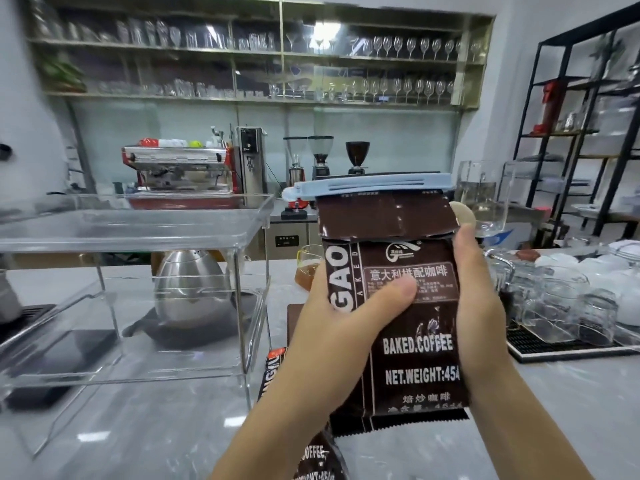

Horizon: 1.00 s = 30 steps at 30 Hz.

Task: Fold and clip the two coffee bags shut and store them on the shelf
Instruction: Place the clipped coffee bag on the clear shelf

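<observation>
Both hands are wrapped around the one coffee bag [412, 327], held upright in the air in front of the person. The left hand [343, 327] grips its left edge with the thumb laid across the front label, the other fingers hidden behind. The right hand [481, 299] holds the right edge, thumb side toward us, and one fingertip [462, 214] pokes up behind the folded top. That top flap is folded down and a pale blue clip [374, 187] is clamped along the whole fold.

A second coffee bag [322, 459] lies flat on the surface right under the left forearm, mostly covered by it, so I can't tell whether it's clipped.

Left of the hands sits a clear acrylic shelf [138, 233] with two tiers, and you can see a steel kettle [188, 289] through it, standing behind. A glass of brown liquid [306, 268] peeks out just behind the held bag. Off to the right there's a black mat [540, 348] loaded with upturned glasses.

The surface [166, 434] is grey marble-look. Back wall has an espresso machine [180, 171], grinders [322, 154] and long shelves of wine glasses [408, 46].
</observation>
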Motion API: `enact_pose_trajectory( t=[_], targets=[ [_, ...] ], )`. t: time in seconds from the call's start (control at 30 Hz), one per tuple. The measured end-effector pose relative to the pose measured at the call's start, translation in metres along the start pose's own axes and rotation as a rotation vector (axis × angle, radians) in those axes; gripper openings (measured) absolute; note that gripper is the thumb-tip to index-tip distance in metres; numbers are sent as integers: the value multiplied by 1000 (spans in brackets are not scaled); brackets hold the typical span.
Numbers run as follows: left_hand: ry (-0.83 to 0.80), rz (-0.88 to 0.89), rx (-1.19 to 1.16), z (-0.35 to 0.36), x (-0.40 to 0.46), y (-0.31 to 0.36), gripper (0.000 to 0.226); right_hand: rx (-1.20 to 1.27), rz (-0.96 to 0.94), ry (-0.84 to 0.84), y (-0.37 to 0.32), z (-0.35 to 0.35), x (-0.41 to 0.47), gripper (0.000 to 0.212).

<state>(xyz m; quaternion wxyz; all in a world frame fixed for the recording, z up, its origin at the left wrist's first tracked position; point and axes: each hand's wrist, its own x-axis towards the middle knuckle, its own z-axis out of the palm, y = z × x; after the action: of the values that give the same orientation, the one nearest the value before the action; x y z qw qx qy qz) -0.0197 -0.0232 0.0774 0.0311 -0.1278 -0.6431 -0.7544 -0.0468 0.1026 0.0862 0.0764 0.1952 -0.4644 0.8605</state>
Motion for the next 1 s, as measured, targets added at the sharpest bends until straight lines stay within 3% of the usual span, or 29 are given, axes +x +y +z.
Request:
enact_pose_trajectory(
  t=[0.2,0.5,0.67,0.77,0.83,1.0],
  targets=[
    [2,-7,66,-4,-12,19,43,66,32,0,-7,14,-13,54],
    [184,5,17,-51,-77,39,41,2,202,-74,7,70,-54,58],
    [259,-12,-18,-96,-118,40,41,-198,289,-124,33,100,-86,81],
    [305,-32,-45,-109,-137,40,39,-367,268,-196,51,113,-101,113],
    [319,-31,-58,-121,-148,39,30,-446,242,-238,62,119,-110,111],
    [348,-47,-43,-147,-161,40,21,-598,268,-329,80,126,-135,73]
  ],
)
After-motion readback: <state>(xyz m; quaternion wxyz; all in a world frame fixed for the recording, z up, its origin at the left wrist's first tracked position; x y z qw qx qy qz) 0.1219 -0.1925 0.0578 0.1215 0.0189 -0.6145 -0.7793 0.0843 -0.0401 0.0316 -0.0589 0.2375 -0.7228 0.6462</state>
